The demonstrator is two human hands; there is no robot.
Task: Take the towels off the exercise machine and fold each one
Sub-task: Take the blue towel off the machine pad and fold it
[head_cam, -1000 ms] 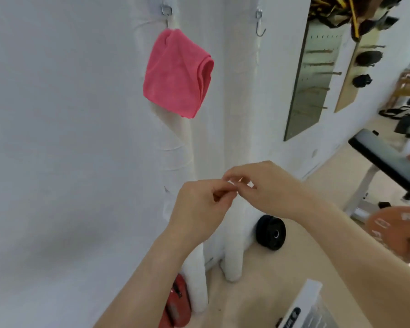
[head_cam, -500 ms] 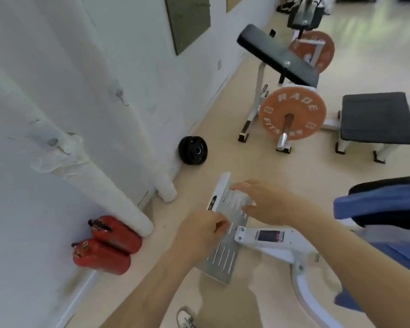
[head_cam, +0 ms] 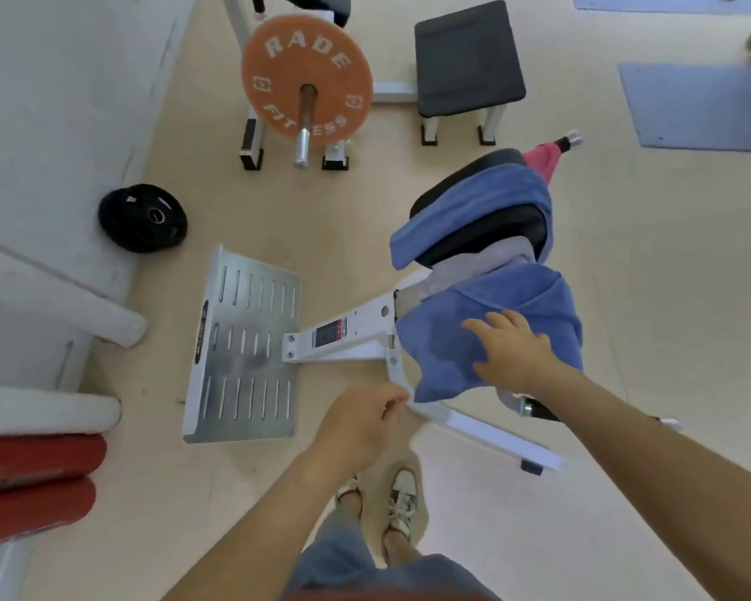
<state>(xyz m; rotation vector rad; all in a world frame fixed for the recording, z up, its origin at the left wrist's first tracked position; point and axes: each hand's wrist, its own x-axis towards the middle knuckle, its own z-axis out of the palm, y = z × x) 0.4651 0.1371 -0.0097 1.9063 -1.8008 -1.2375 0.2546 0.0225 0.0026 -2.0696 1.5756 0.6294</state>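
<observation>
Blue towel point(head_cam: 447, 340) under right fingers point(head_cam: 491, 325)

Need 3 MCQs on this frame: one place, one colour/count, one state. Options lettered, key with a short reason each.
1. Where does the right hand rest?
A. on the lower blue towel
B. on the orange weight plate
C. on the metal footplate

2. What colour is the towel at the machine's far end, by the handle?
A. green
B. pink
C. white

3. How is the left hand?
A. flat on the floor
B. gripping a dumbbell
C. loosely curled, holding nothing

Key: 1 A, the palm lies on the blue cloth; 2 B, the pink towel peeks out behind the black pad; 3 C, the fingers are bent in the air beside the white frame.
</observation>
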